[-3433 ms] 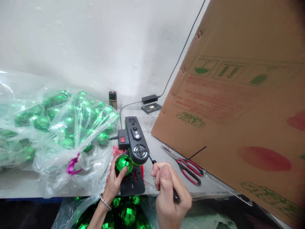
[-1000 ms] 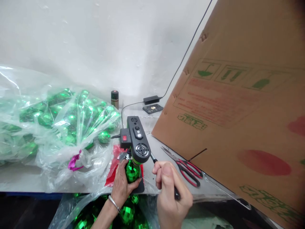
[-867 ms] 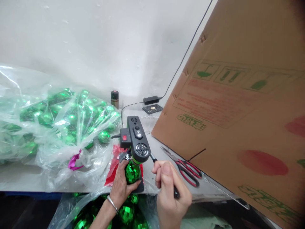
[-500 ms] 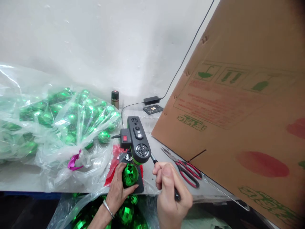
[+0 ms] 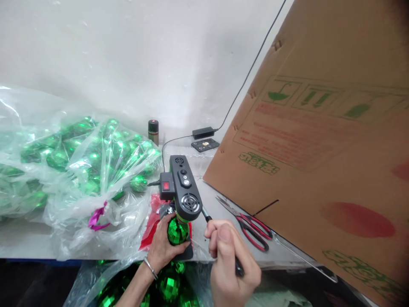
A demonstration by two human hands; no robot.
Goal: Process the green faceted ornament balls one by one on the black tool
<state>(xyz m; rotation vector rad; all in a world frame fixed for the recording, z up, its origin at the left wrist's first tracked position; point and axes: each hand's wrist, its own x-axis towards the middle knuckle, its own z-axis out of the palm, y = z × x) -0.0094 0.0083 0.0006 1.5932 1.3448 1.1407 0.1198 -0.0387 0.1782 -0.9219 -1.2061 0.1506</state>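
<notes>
My left hand [image 5: 163, 247] is closed round a shiny green faceted ball [image 5: 177, 231] and holds it under the head of a small black bench machine [image 5: 184, 193] with a red switch. The ball rests over the machine's black base plate. My right hand [image 5: 230, 260] is wrapped round the machine's black lever handle [image 5: 237, 266], which runs up to the machine's right side. A metal bangle sits on my left wrist.
A tied clear bag of green balls [image 5: 79, 170] fills the table's left. More green balls lie in an open bag [image 5: 166, 285] below the table edge. Red-handled scissors [image 5: 252, 228] lie right of the machine. A large tilted cardboard sheet [image 5: 319, 140] stands at right. A small can [image 5: 153, 131], adapter and remote sit by the wall.
Earlier the ball sat higher and left of the machine head in my left fingers. Now my left hand cups it lower, directly under the head. My right hand has stayed on the lever.
</notes>
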